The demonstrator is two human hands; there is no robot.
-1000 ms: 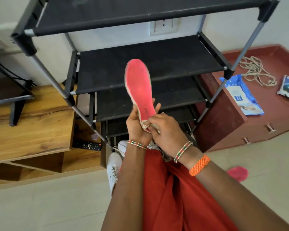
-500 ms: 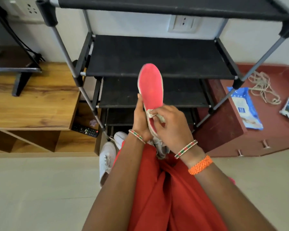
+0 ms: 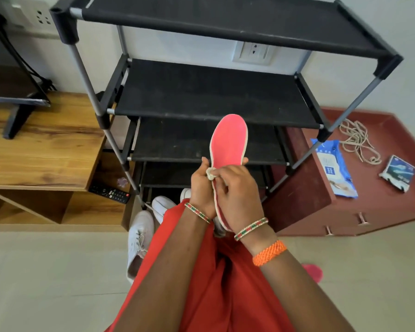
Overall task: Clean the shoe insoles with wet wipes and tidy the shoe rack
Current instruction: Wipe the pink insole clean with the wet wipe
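Two hands meet in front of the black shoe rack (image 3: 216, 92), level with its lower shelves. The left hand (image 3: 200, 185) grips the pink insole (image 3: 228, 144) at its lower half, toe end up. The right hand (image 3: 237, 195) pinches a crumpled wet wipe (image 3: 210, 173) against the insole's left edge. A blue wipes pack (image 3: 333, 168) lies right of the rack; white shoes (image 3: 139, 238) sit below it.

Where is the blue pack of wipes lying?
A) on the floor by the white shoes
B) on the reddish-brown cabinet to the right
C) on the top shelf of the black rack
B: the blue pack of wipes lies flat on the reddish-brown cabinet, right of the black rack, near a coiled cord.
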